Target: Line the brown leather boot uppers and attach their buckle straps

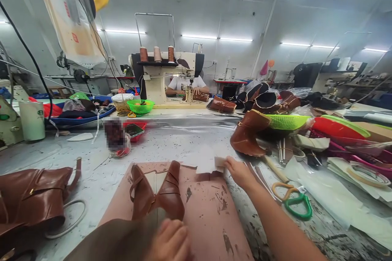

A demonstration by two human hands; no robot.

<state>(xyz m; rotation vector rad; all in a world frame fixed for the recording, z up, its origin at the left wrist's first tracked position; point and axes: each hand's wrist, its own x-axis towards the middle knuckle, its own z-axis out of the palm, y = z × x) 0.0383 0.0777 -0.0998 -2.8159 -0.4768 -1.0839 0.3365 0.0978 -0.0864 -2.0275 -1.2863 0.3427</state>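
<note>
Brown leather piece [172, 191] with straps, opened into a V, lying on a scuffed pink board [211, 216] in front of the worker; its lower edge is hidden behind a large dull-brown shape [122, 236], smeared by blur and cut off by the bottom edge, so I can't say whether it is cloth or leather. The left hand [172, 241] is at the bottom centre, blurred, its fingers curled inward; I cannot tell whether they grip anything. The right hand [240, 172] reaches to the board's far right corner, fingertips pinched together on a small pale piece [219, 163]; a white patch beside it is too washed out to make out. To its right are orange and green loop handles [308, 212], and behind, a brown boot [249, 134] leaning over. More brown leather [39, 195] runs off the left edge. A pixelated block masks whatever stands in the clear cup [122, 151]. Across the table, a sewing machine [156, 81] hides the head of a person in white sleeves [175, 83].
</note>
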